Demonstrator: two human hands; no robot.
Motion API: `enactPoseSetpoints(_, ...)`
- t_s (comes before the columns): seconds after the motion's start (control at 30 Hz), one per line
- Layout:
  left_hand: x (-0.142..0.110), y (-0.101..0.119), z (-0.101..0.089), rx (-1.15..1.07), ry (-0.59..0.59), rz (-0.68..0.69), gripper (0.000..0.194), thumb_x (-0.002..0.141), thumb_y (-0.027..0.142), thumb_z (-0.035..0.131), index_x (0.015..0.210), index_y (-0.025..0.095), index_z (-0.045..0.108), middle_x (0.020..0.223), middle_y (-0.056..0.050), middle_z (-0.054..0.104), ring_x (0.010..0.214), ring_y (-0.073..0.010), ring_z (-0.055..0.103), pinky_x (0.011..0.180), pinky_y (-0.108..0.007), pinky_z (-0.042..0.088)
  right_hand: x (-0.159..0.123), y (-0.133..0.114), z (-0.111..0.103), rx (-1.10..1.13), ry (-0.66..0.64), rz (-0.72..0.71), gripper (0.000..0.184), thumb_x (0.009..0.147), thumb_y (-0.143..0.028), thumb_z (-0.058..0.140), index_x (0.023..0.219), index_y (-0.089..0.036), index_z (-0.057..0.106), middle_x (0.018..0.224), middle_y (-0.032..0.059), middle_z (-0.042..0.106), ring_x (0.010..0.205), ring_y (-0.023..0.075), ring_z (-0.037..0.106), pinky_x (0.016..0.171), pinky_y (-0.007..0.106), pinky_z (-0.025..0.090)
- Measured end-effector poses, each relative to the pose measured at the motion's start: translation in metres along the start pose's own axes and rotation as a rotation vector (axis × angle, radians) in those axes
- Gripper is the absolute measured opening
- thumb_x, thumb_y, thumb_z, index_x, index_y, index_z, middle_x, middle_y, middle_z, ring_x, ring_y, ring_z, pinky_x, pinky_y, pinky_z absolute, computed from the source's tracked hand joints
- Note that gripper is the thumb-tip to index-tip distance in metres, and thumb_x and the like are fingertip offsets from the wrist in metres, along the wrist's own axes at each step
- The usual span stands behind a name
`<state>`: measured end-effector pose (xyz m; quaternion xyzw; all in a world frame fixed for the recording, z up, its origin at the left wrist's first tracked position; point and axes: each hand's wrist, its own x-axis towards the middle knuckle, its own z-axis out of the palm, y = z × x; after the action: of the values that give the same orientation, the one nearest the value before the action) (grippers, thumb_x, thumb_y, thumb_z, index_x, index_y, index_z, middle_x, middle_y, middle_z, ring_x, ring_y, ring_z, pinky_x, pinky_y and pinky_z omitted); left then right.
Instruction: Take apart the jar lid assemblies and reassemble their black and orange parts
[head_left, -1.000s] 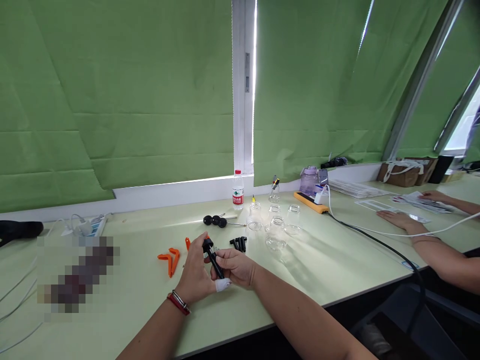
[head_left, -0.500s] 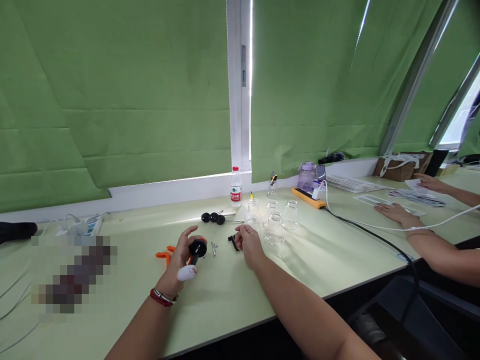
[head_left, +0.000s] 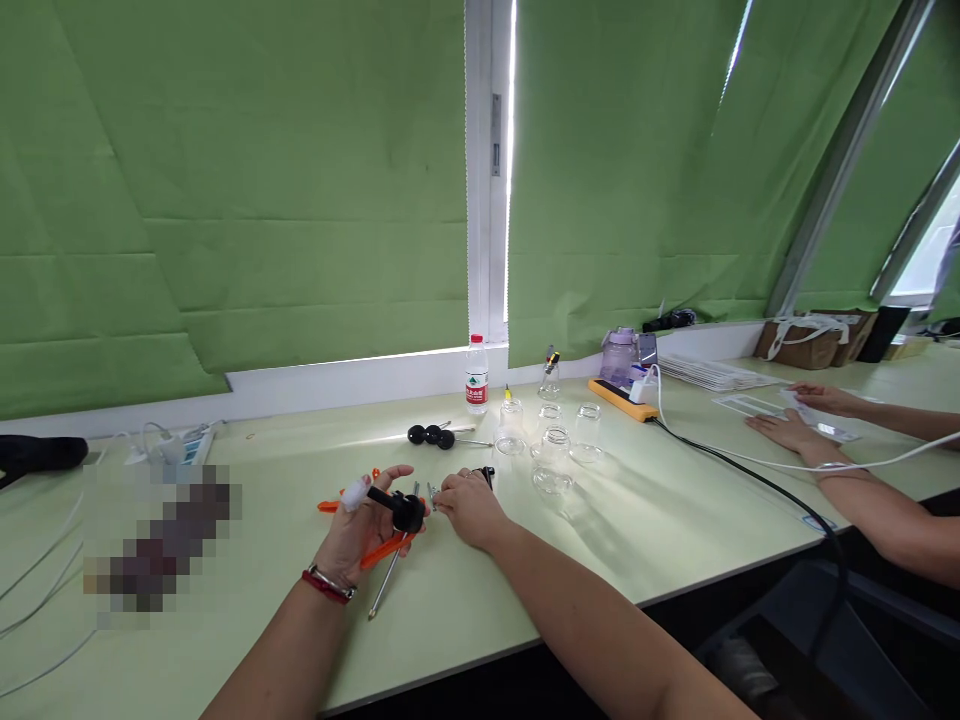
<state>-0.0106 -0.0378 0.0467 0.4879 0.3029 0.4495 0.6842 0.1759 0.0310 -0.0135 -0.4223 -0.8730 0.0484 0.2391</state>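
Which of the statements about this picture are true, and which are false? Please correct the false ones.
1. The left hand holds a black part. True.
2. The white wrap is on the right thumb. False: the white wrap is on the left thumb.
3. The plastic water bottle has a blue cap. False: the plastic water bottle has a red cap.
4. An orange power strip lies near the purple drinking bottle. True.

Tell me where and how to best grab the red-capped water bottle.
I'd wrap the fingers around the body of the bottle, near its red label: it stands upright and looks roughly round. Come from the front left, since the nearest glass jar is front right and the white ledge is behind.
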Motion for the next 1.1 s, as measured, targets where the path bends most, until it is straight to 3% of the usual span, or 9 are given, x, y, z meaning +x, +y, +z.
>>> enactPoseSetpoints(0.37,0.001,-0.007,0.004,0.069,0.003,-0.267,0.062,0.081,0.063,0.041,0.13,0.025,0.039,0.08,-0.007,0.066,0.065,-0.0266,0.066,0.037,-0.025,0.041,-0.002,0.002,-0.006,0.027,-0.054,0.106,0.012,0.08,-0.021,0.065,0.086,-0.023,0.075,0.087,0.0034,0.071,0.088,0.0196,0.053,0.079,0.033,0.029)
enactPoseSetpoints(0.47,0.0,-0.007,0.007,0.103,0.004,-0.284,0.058,0.083,0.06,0.04,0.128,0.023,0.042,0.076,-0.007,0.065,0.062,-0.0256,0.064,0.037,-0.025,0.038,-0.002,0.003,-0.006,0.015,-0.063,0.11,0.015,0.08,-0.023,0.065,0.092,-0.024,0.075,0.088,0.0047,0.071,0.089,0.0207,0.054,0.078,0.033,0.029)
enactPoseSetpoints(0.7,0.0,-0.007,0.007,0.179,0.005,-0.302,0.06,0.083,0.059,0.043,0.133,0.026,0.039,0.074,-0.004,0.062,0.062,-0.0226,0.062,0.038,-0.024,0.037,0.0,-0.003,-0.009,0.026,-0.1,0.138,0.011,0.079,-0.018,0.064,0.079,-0.021,0.074,0.086,0.0057,0.069,0.088,0.0198,0.056,0.078,0.032,0.031)
enactPoseSetpoints(0.9,0.001,-0.01,0.006,0.122,0.003,-0.282,0.059,0.081,0.054,0.047,0.132,0.025,0.043,0.078,-0.009,0.064,0.061,-0.0254,0.061,0.037,-0.026,0.038,-0.006,-0.009,-0.015,0.089,-0.062,0.121,0.012,0.076,-0.014,0.059,0.069,-0.017,0.067,0.081,0.0061,0.067,0.084,0.0184,0.056,0.081,0.034,0.032)
enactPoseSetpoints(1.0,0.0,-0.008,0.008,0.12,0.009,-0.276,0.058,0.081,0.054,0.045,0.131,0.024,0.045,0.078,-0.011,0.064,0.06,-0.0269,0.062,0.038,-0.027,0.038,-0.007,-0.011,-0.016,0.32,0.06,0.174,0.011,0.075,-0.013,0.055,0.074,-0.017,0.066,0.074,0.0039,0.064,0.072,0.0151,0.055,0.071,0.029,0.037)
enactPoseSetpoints(1.1,-0.001,-0.006,0.011,0.158,-0.006,-0.281,0.059,0.082,0.055,0.041,0.133,0.025,0.041,0.076,-0.01,0.064,0.061,-0.027,0.063,0.039,-0.026,0.038,-0.006,-0.015,-0.019,0.779,0.123,0.277,0.009,0.073,-0.019,0.06,0.08,-0.017,0.065,0.069,0.0005,0.061,0.059,0.0116,0.051,0.058,0.025,0.038)
